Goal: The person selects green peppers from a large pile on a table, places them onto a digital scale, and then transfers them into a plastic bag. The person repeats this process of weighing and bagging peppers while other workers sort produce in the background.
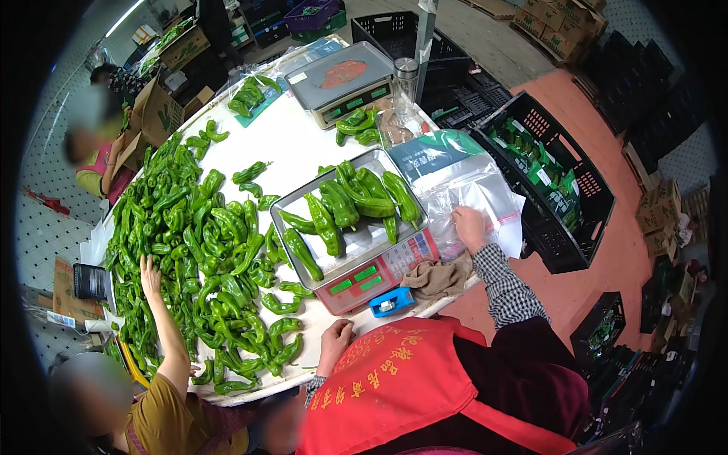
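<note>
My right hand (470, 229) is on the stack of clear plastic bags (447, 178), its fingers curled and pressed together on a bag near the edge. My left hand (334, 346) rests at the table's near edge with its fingers curled in; I see nothing in it. Between and beyond my hands stands a red scale (377, 274). Its metal tray (362, 252) holds several long green peppers (339, 203). A blue tape dispenser (391, 302) and a crumpled brown cloth (438, 277) lie just in front of the scale, between my hands.
A large heap of green peppers (182, 227) covers the table's left side, where a co-worker's hand (150, 274) reaches in. A second scale (340, 80) stands at the back. At right, a black crate (582, 227) holds green packed bags. Another person stands far left by a cardboard box (157, 114).
</note>
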